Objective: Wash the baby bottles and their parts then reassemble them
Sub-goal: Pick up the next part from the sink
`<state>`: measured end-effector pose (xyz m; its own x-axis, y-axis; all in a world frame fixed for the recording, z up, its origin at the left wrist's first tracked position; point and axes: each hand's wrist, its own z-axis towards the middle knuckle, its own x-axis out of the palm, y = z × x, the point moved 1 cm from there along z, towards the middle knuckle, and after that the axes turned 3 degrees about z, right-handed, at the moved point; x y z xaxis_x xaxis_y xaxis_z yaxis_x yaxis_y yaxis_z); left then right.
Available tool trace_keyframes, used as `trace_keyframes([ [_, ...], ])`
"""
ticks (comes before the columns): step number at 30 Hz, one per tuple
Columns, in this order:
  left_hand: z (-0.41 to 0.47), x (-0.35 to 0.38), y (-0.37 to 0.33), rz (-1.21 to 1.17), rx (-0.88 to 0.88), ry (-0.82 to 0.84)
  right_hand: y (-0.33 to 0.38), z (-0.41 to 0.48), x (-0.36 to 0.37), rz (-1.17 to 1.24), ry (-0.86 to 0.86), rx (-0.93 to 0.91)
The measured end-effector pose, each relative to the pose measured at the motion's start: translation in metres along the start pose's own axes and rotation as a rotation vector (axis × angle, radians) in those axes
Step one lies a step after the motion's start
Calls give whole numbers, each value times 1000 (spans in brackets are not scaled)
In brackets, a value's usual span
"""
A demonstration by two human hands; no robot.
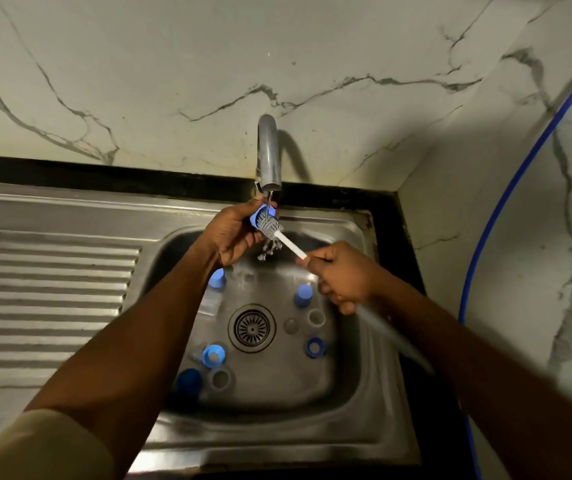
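Observation:
My left hand point(234, 233) grips a light blue bottle cap point(260, 216) right under the running tap point(268, 154). My right hand point(343, 275) holds the white handle of a bottle brush point(279, 233), and its grey bristle head sits in the cap's opening. Water splashes off below them. In the sink basin lie several loose parts: light blue caps point(217, 278) point(303, 294) point(213, 355), a dark blue cap point(189, 381), a dark blue ring point(315, 347) and clear nipples point(316, 317) point(221, 378).
The steel sink point(353, 393) has a round drain point(252, 328) in its middle and a ribbed draining board point(48, 299) on the left. A marble wall stands behind. A blue hose point(506, 199) curves down the right wall.

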<state>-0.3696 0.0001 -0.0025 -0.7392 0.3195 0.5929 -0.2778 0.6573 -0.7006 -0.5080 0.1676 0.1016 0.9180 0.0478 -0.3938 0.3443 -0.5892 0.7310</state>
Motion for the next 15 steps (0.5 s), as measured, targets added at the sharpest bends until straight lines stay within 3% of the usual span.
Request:
trace_keyframes([
  [3, -1, 5, 5, 256, -38, -106, 10, 6, -10, -539, -100, -157],
  [5, 1, 14, 5, 360, -3, -179, 13, 7, -4, -774, -182, -193],
  [7, 2, 24, 4, 427, 52, -270, 16, -2, 11, -889, -287, -189],
  [10, 6, 31, -2, 400, 92, -367, 11, -11, 26, -1062, -393, -322],
  [15, 8, 30, -8, 310, 99, -301, 2, -2, 22, -1116, -444, -238],
])
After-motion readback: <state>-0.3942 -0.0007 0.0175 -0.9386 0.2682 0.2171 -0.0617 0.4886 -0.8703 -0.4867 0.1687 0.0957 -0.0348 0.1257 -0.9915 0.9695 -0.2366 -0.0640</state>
